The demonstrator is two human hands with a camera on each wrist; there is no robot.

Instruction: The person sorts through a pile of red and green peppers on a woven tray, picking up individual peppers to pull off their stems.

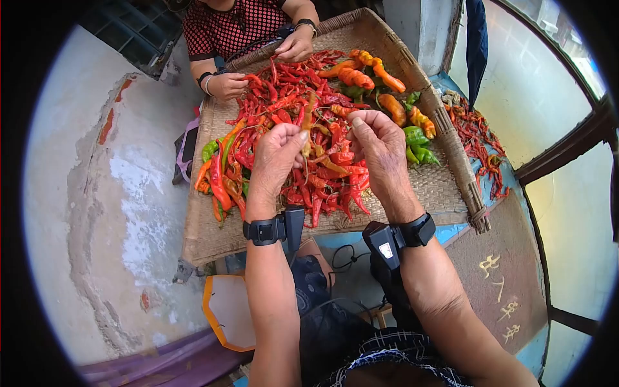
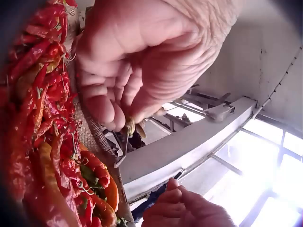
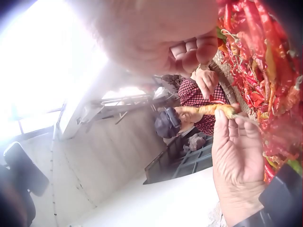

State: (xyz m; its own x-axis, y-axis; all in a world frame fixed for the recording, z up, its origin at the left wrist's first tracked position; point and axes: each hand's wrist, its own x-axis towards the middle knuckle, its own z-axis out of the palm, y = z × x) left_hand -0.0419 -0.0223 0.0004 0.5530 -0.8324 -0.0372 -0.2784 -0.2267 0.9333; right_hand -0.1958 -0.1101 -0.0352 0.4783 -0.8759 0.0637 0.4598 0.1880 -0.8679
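Note:
My left hand [image 1: 277, 158] pinches a yellowish-brown pepper [image 1: 308, 122] between thumb and fingers, its body pointing away from me over the pile of red peppers [image 1: 322, 190]. The left wrist view shows the thumb and fingers of my left hand [image 2: 142, 61] closed on its stem end [image 2: 129, 126]. In the right wrist view, the yellow-orange pepper [image 3: 218, 109] projects from the left hand [image 3: 239, 153]. My right hand [image 1: 382, 151] is apart from it, at the right, above the pile, fingers curled and thumb against a finger; nothing clear shows in its grip.
A woven tray [image 1: 451, 145] holds the pile, with orange peppers [image 1: 390, 106] and green peppers [image 1: 422, 153] at its right. Another person's hands [image 1: 229, 86] work at the far edge. More red peppers [image 1: 474, 132] lie beyond the tray, beside the windows.

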